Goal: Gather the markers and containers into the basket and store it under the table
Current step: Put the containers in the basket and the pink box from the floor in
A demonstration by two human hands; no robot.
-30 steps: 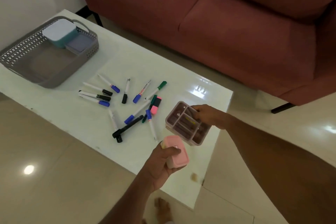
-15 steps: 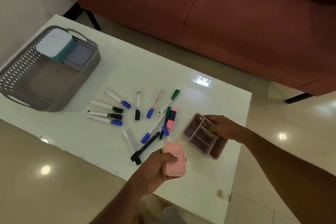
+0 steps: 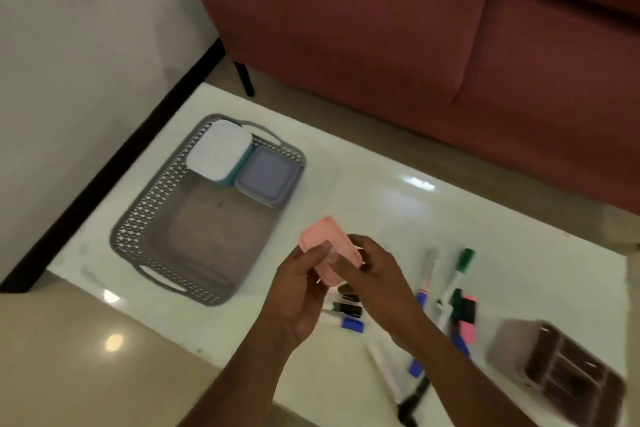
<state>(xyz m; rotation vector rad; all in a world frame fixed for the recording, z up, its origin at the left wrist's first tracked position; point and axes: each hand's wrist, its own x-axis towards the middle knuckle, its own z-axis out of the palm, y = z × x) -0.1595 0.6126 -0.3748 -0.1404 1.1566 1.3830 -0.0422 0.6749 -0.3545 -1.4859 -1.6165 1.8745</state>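
Both hands hold a small pink container [image 3: 320, 236] just right of the grey basket [image 3: 145, 218]. My left hand [image 3: 298, 291] grips it from below and my right hand [image 3: 374, 274] from the right side. The basket holds a white-lidded teal box [image 3: 220, 151] and a lavender-lidded box [image 3: 266, 175] at its far end. Several markers lie on the white table [image 3: 381, 204], among them a green-capped one [image 3: 462, 262] and a pink highlighter [image 3: 467, 322]. A brownish compartment organizer [image 3: 561, 367] sits alone at the table's right end.
A dark red sofa [image 3: 398, 28] stands behind the table. A wall with a black skirting [image 3: 114, 163] runs along the left. Beige tiled floor [image 3: 69, 357] lies in front of the table.
My right hand let go of the compartment organizer and joined the left on the pink container, which moved left toward the basket. The view swung left.
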